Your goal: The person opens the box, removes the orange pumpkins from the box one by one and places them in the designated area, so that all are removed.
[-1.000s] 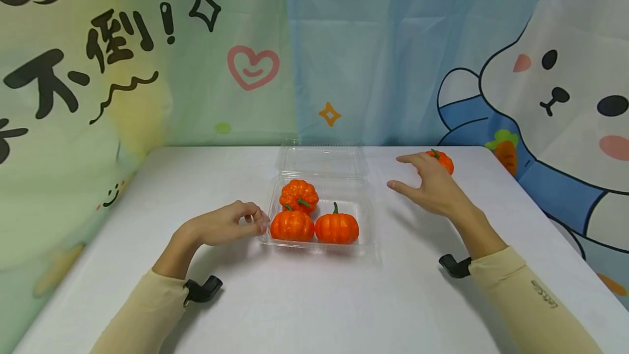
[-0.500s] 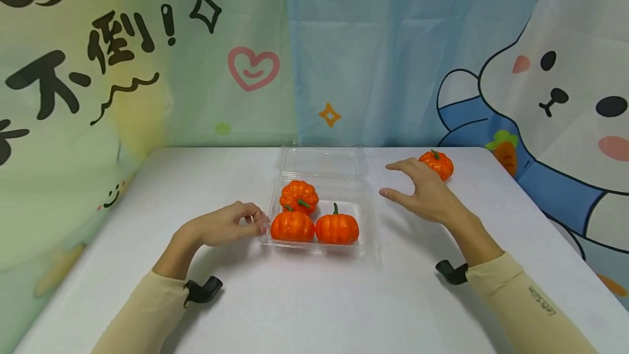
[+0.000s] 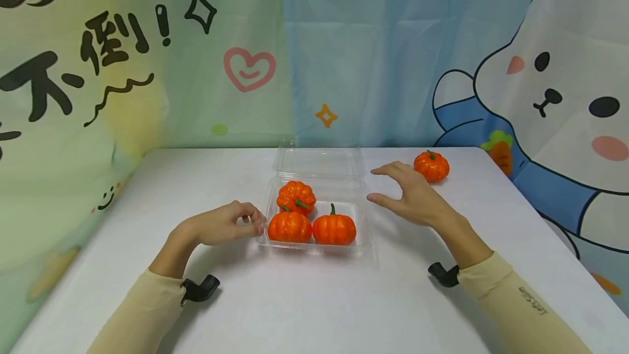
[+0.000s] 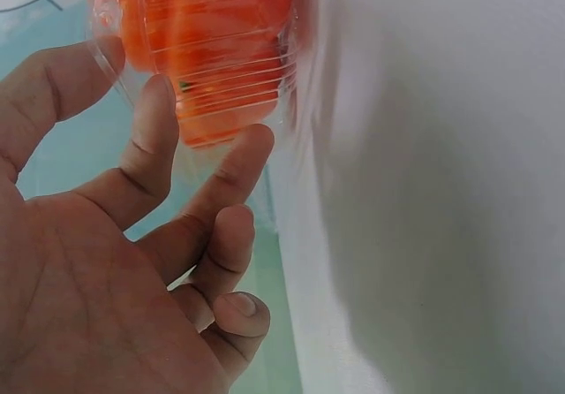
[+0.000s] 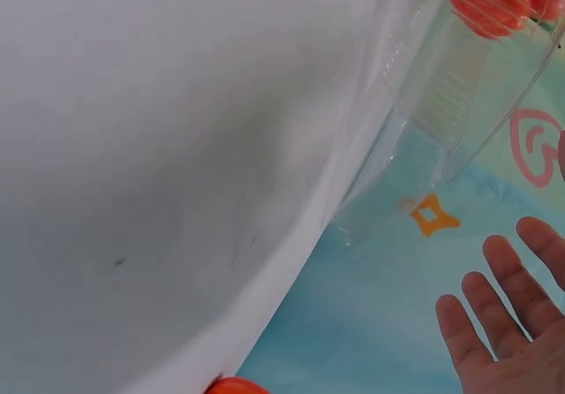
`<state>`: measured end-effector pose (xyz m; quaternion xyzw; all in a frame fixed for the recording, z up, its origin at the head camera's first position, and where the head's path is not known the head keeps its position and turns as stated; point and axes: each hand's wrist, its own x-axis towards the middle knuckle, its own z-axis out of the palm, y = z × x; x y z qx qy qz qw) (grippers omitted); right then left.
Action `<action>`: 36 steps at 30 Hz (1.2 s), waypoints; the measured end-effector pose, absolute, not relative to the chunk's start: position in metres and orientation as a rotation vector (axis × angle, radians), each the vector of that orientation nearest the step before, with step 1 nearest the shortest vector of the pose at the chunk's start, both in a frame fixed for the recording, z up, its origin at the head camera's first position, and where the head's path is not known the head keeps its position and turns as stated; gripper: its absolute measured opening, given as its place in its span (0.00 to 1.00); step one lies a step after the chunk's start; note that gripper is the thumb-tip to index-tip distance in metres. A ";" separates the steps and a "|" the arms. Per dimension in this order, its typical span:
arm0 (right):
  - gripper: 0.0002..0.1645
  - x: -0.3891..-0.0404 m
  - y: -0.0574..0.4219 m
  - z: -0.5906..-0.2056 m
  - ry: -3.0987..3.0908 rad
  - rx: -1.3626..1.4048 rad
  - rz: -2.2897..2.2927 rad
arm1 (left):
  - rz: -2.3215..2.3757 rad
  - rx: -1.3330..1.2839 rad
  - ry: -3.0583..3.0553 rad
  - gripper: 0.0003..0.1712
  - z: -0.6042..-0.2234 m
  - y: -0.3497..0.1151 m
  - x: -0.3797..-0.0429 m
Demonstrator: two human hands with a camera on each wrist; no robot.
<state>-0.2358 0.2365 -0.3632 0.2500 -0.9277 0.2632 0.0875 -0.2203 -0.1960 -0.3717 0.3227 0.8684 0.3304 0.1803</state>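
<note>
A clear plastic clamshell box (image 3: pixel 362 214) lies with its lid (image 3: pixel 319 163) folded back, in the middle of the table. Inside it are three small orange pumpkins: one (image 3: pixel 296 195) tipped at the back left, one (image 3: pixel 289 227) at the front left and one (image 3: pixel 334 229) upright at the front right. My left hand (image 3: pixel 223 224) pinches the box's left rim, thumb (image 4: pixel 108 54) and index finger (image 4: pixel 155 116) at the edge in the left wrist view. With thumb and fingers spread, my right hand (image 3: pixel 413 195) hovers right of the box, holding nothing.
A further orange pumpkin (image 3: pixel 431 166) sits at the table's back right, behind my right hand. The white table (image 3: pixel 304 305) ends at a printed cloth backdrop (image 3: pixel 373 59). Black mounts (image 3: pixel 200 288) stick out at both wrists.
My right hand has moved left and slightly toward me, away from the pumpkin at the back right, which now shows fully. My left hand stays at the box's rim.
</note>
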 end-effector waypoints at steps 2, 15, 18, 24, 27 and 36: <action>0.33 -0.236 0.233 -0.363 -2.768 0.754 0.780 | 0.935 0.904 2.453 0.05 -0.372 -0.196 -0.221; 0.32 -0.235 0.220 -0.361 -2.737 0.864 0.826 | 0.960 0.930 2.429 0.05 -0.373 -0.196 -0.224; 0.33 -0.235 0.216 -0.361 -2.737 0.888 0.827 | 0.953 0.911 2.432 0.04 -0.373 -0.196 -0.224; 0.32 -0.235 0.211 -0.361 -2.716 0.944 0.838 | 0.952 0.891 2.439 0.05 -0.373 -0.196 -0.224; 0.32 -0.234 0.209 -0.362 -2.716 0.968 0.858 | 0.966 0.904 2.424 0.05 -0.374 -0.197 -0.225; 0.32 -0.231 0.206 -0.366 -2.725 0.998 0.870 | 0.973 0.902 2.412 0.05 -0.375 -0.197 -0.224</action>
